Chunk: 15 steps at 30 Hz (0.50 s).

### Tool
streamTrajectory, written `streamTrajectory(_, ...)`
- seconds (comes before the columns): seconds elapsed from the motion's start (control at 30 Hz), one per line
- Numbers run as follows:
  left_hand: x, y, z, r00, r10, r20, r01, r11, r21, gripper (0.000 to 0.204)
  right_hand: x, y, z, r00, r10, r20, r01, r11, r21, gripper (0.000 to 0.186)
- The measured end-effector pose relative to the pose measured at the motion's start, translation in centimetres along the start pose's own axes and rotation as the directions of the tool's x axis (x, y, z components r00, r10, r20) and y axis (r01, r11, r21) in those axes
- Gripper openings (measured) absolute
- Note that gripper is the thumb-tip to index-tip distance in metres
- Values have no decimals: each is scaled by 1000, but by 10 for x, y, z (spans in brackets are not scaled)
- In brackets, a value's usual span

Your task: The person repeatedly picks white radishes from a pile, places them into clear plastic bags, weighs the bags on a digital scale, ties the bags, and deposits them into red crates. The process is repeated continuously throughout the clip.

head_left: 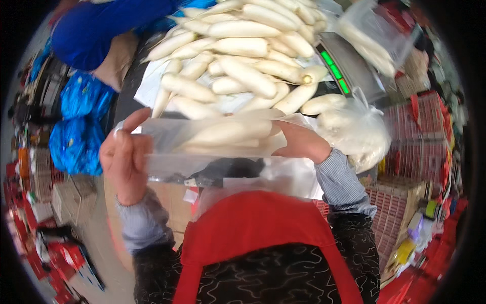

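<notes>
A clear plastic bag (212, 137) with white radishes inside lies sideways between my hands, low over the front of the work surface. My left hand (125, 157) grips the bag's left end, index finger raised along its edge. My right hand (298, 142) holds the bag's right end around the radishes, some fingers hidden by plastic. Beyond them is a big pile of white radishes (238, 71) on white sheets. A filled plastic bag (354, 134) of pale radishes sits just right of my right hand.
A metal scale with green lights (334, 70) stands right of the pile, near another bag (369, 40). Blue bags (81, 131) and a cardboard box (73, 197) are at left, crates (415, 131) at right. A person's blue-clad body (88, 33) is at upper left.
</notes>
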<state>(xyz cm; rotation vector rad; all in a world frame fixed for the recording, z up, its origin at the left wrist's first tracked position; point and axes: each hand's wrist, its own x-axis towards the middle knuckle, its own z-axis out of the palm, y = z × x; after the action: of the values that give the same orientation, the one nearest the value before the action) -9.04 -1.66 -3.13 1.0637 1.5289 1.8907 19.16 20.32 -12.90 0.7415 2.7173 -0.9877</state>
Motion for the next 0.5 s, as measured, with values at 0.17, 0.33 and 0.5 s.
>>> streamTrajectory(0.17, 69, 50, 55, 922, 280, 266, -260, 959, -110, 53, -51, 11, -56, 958, 78, -276, -138, 969, -203, 84)
streamTrajectory(0.33, 180, 65, 162, 818, 488, 306, -482, 871, -99, 40, -95, 53, -161, 857, 22, -514, -286, 851, -440, 87)
streamTrajectory(0.5, 281, 44, 296, 818, 424, 388, -417, 902, -107, 37, -137, 147, -264, 680, -32, -732, -588, 572, -571, 87)
